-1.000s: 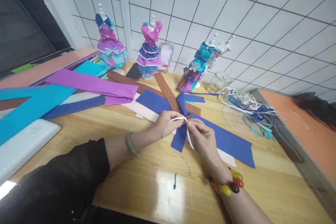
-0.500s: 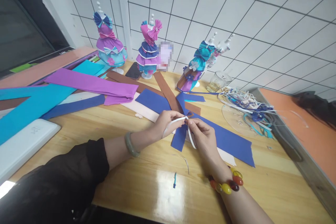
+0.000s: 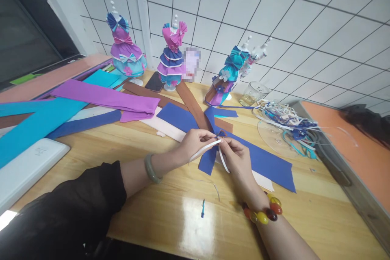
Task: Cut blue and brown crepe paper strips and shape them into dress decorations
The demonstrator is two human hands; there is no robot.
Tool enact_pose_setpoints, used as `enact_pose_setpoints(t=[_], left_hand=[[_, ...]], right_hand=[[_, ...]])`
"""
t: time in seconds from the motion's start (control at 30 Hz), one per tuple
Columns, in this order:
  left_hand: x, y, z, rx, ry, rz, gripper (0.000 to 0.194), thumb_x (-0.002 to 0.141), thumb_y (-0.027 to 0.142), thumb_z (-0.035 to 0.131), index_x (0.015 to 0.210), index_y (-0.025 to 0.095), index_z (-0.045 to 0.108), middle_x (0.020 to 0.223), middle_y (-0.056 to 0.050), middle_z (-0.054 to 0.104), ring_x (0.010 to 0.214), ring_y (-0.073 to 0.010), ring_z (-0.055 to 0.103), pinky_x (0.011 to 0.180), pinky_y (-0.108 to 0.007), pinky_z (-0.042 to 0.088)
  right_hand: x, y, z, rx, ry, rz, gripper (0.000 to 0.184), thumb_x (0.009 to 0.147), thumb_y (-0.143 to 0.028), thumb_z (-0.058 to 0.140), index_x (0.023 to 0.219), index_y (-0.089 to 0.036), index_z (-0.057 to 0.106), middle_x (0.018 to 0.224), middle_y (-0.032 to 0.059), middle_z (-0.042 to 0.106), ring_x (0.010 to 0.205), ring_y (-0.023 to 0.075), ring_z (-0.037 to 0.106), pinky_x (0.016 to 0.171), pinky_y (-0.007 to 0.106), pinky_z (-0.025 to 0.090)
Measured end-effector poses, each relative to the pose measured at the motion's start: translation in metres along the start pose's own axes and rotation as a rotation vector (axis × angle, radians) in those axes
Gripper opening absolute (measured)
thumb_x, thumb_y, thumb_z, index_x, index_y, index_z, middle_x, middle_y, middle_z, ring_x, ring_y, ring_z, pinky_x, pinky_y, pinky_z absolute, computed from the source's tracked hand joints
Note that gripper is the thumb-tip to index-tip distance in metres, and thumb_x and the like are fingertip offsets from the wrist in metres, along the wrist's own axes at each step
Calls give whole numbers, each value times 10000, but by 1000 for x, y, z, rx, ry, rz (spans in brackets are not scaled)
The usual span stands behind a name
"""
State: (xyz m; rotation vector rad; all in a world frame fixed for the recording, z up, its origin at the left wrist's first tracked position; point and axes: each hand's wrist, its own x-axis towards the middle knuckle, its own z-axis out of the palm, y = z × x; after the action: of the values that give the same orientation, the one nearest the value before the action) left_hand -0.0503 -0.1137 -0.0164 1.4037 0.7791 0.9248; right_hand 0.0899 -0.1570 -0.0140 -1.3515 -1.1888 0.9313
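Observation:
My left hand (image 3: 195, 143) and my right hand (image 3: 237, 155) meet over the table, fingertips almost together. Both are closed in a pinch on a thin white strip (image 3: 204, 149), which loops below the left fingers and hangs down from the right ones. Just beyond the fingertips is a small dark, gathered piece (image 3: 221, 133), partly hidden by the fingers. Under and around my hands lie dark blue strips (image 3: 265, 160), the longest reaching to the right. A pale pink strip (image 3: 262, 181) shows from beneath it, and a brown strip (image 3: 193, 107) runs away toward the back.
Miniature dress forms in colourful dresses (image 3: 126, 50) stand along the tiled wall. A glass (image 3: 254, 93) and a pile of thin offcuts (image 3: 286, 124) are at the right. Purple (image 3: 106, 95) and turquoise strips (image 3: 45, 126) lie left, near a white power bank (image 3: 33, 170). A phone (image 3: 154, 82) lies behind.
The white strip's upper end has shifted slightly right and down at my fingertips. More of the small dark piece shows behind them. Both hands keep nearly the same place.

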Motion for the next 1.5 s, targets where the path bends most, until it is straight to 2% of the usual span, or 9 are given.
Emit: enact_pose_setpoints(t=[0.2, 0.37, 0.57, 0.8, 0.93, 1.0, 1.13, 1.33, 1.5], left_hand=[[-3, 11, 0, 13, -48, 4, 264, 745, 351, 581, 829, 111, 653, 719, -27, 622, 623, -95, 533, 567, -197, 426], [-1, 10, -2, 19, -74, -19, 315, 752, 413, 559, 811, 115, 641, 695, -23, 607, 621, -96, 536, 572, -199, 432], [2, 5, -1, -29, -30, -121, 382, 741, 486, 542, 726, 110, 608, 686, -39, 591, 626, -103, 538, 562, -213, 436], [3, 2, 0, -41, -19, -105, 347, 728, 456, 561, 694, 113, 607, 664, -26, 576, 612, -102, 533, 578, -230, 437], [4, 0, 0, -70, -3, -78, 322, 744, 424, 550, 672, 117, 611, 655, -16, 563, 603, -92, 522, 574, -223, 423], [4, -1, 0, -121, 16, -110, 308, 737, 412, 562, 678, 115, 617, 657, -20, 565, 599, -92, 523, 571, -225, 421], [5, -1, 0, -255, 36, -195, 287, 717, 390, 594, 689, 105, 616, 660, -34, 570, 621, -103, 540, 569, -227, 415], [6, -1, 0, -258, 36, -220, 297, 709, 404, 609, 707, 108, 626, 681, -39, 582, 617, -94, 534, 566, -220, 407], [7, -8, -2, -253, -9, -191, 327, 718, 435, 597, 729, 109, 627, 703, -45, 593, 621, -93, 533, 573, -223, 408]], right_hand=[[1, 3, -2, -17, 15, 30, 209, 740, -400, 617, 717, -195, 658, 656, -1, 624, 564, 120, 501, 550, 250, 380], [1, 3, -2, 12, -1, 18, 202, 746, -382, 618, 693, -190, 652, 648, -2, 624, 575, 117, 512, 578, 250, 397], [1, 7, 1, 70, -77, -45, 182, 779, -357, 591, 728, -195, 656, 718, 23, 654, 660, 145, 556, 679, 284, 424], [1, 9, 1, 33, -55, -41, 197, 758, -376, 609, 690, -195, 650, 684, 15, 652, 640, 146, 558, 650, 275, 423], [1, 7, 3, 75, -81, -61, 163, 770, -345, 604, 713, -202, 660, 713, 14, 660, 672, 144, 564, 682, 279, 424], [0, 6, 3, 94, -98, -71, 141, 777, -325, 601, 745, -207, 671, 740, 12, 664, 692, 141, 567, 701, 278, 423], [0, 6, 2, 100, -97, -36, 141, 771, -326, 608, 776, -209, 687, 754, 12, 670, 704, 144, 574, 699, 277, 425], [1, 8, 0, 88, -37, 65, 152, 733, -348, 646, 751, -208, 706, 656, 0, 655, 609, 131, 553, 599, 259, 412], [2, 5, 0, 143, -98, 45, 155, 748, -341, 631, 755, -207, 708, 718, 16, 673, 686, 157, 581, 694, 298, 438]])
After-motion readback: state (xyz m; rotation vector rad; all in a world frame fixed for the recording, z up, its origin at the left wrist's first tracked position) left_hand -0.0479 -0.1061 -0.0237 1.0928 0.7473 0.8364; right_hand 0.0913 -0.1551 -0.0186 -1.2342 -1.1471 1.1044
